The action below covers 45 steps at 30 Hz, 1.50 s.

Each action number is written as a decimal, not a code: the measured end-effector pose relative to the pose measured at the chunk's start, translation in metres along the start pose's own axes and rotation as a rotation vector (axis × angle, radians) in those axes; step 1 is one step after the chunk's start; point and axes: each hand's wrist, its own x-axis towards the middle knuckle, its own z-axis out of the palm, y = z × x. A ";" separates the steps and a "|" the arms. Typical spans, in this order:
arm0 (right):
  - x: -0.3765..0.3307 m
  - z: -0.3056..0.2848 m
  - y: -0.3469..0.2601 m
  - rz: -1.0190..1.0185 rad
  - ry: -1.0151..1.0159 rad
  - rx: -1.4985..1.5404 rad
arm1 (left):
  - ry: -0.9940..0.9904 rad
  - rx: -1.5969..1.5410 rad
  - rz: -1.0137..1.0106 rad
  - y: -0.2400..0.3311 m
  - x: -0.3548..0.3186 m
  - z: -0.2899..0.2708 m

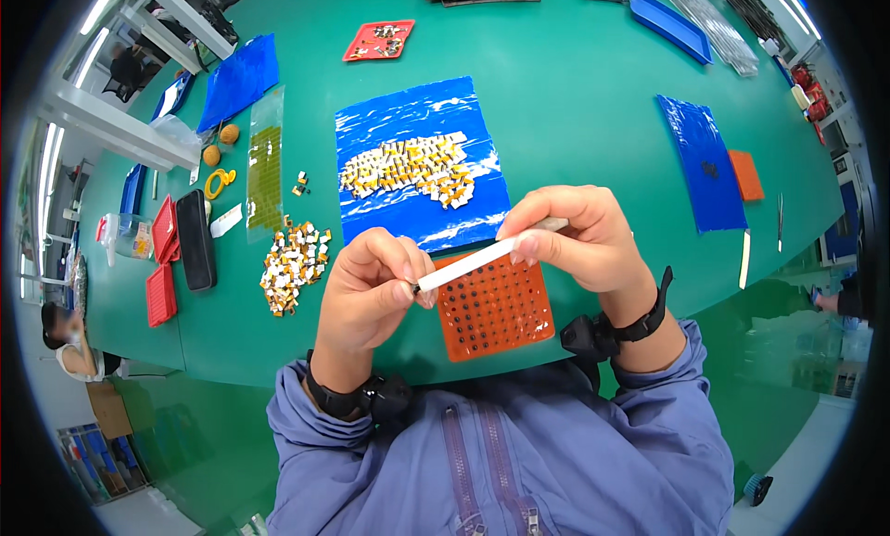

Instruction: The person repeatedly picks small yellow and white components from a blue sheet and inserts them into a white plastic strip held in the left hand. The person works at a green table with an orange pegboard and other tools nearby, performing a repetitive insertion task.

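My right hand (579, 235) grips a slim white stick (470, 263), slanted down to the left above an orange tray. Fingers of my left hand (375, 281) pinch a tiny dark piece (417, 287) at the stick's left tip; its exact kind is too small to tell. Beneath, the orange tray (544, 337) carries rows of small black round parts. Just beyond it lies a blue sheet (389, 119) covered with many small white-and-yellow pieces (408, 168). Left of my left hand, a loose heap of similar white-and-orange pieces (295, 265) rests on the green table (593, 100).
Leftward are a black case (196, 239), red trays (161, 295), yellow scissors (219, 183) and a clear strip with a yellow-green grid (265, 160). At right lie another blue sheet (702, 165), an orange block (745, 175) and tweezers (781, 221). A red tray (378, 41) sits farther back.
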 end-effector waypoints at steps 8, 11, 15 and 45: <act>0.003 0.006 -0.004 -0.213 0.027 -0.358 | 0.010 -0.085 0.030 -0.004 -0.001 0.001; 0.003 0.001 -0.003 -0.243 -0.017 -0.427 | 0.006 -0.079 0.013 -0.004 0.000 0.000; 0.004 0.004 -0.001 -0.263 0.001 -0.405 | -0.009 -0.057 0.014 -0.004 -0.001 -0.001; 0.001 0.001 -0.002 -0.318 -0.059 -0.452 | 0.009 -0.052 0.039 -0.005 -0.002 -0.004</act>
